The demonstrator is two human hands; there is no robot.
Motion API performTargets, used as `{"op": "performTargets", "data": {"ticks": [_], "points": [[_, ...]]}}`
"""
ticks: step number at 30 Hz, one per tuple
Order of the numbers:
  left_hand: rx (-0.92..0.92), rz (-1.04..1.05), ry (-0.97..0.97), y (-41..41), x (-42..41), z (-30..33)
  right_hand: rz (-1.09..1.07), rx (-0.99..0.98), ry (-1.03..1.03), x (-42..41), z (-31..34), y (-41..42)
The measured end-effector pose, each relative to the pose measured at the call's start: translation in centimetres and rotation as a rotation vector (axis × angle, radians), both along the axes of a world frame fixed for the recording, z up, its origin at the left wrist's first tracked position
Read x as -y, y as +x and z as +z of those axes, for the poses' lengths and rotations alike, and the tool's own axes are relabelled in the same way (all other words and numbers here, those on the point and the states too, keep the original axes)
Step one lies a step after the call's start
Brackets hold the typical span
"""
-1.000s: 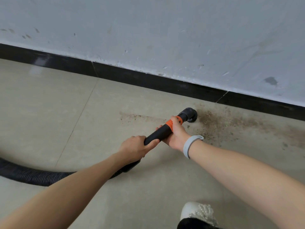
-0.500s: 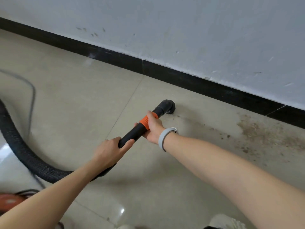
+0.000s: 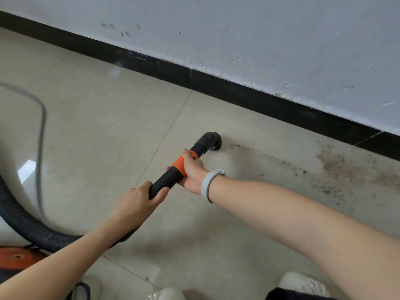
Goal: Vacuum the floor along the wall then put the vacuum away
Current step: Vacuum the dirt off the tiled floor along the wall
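The black vacuum wand (image 3: 167, 179) has an orange band and ends in a round black nozzle (image 3: 211, 141) pressed to the beige tile floor, a short way out from the black skirting (image 3: 249, 95). My left hand (image 3: 138, 201) grips the wand's rear end where the ribbed black hose (image 3: 23, 224) joins. My right hand (image 3: 192, 169), with a grey wristband, grips the orange band just behind the nozzle. Brown dirt (image 3: 344, 167) is spread on the floor to the right of the nozzle, along the wall.
The orange vacuum body (image 3: 17, 257) shows at the lower left edge, with a grey cord (image 3: 41, 135) looping above it. A scuffed white wall (image 3: 259, 40) rises behind the skirting. My white shoes (image 3: 303, 283) are at the bottom edge.
The nozzle has swept left off the dirt patch onto cleaner tile. My view has turned left, bringing the hose loop, the cord and the orange vacuum body into sight. Both grips are unchanged.
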State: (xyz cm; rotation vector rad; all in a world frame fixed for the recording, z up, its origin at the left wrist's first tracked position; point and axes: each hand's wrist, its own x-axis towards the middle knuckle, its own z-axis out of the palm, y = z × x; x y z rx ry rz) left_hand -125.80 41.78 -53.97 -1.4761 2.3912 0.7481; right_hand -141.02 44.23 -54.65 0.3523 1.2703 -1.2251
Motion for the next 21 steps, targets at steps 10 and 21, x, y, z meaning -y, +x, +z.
{"op": "performTargets", "data": {"ticks": [10, 21], "points": [[0.031, -0.111, -0.036, -1.0, -3.0, 0.1, -0.087, 0.022, 0.053, -3.9, -0.8, -1.0], [0.0, 0.006, -0.009, 1.0, -1.6, -0.3, 0.04, 0.002, 0.0, -1.5, 0.0, 0.8]]}}
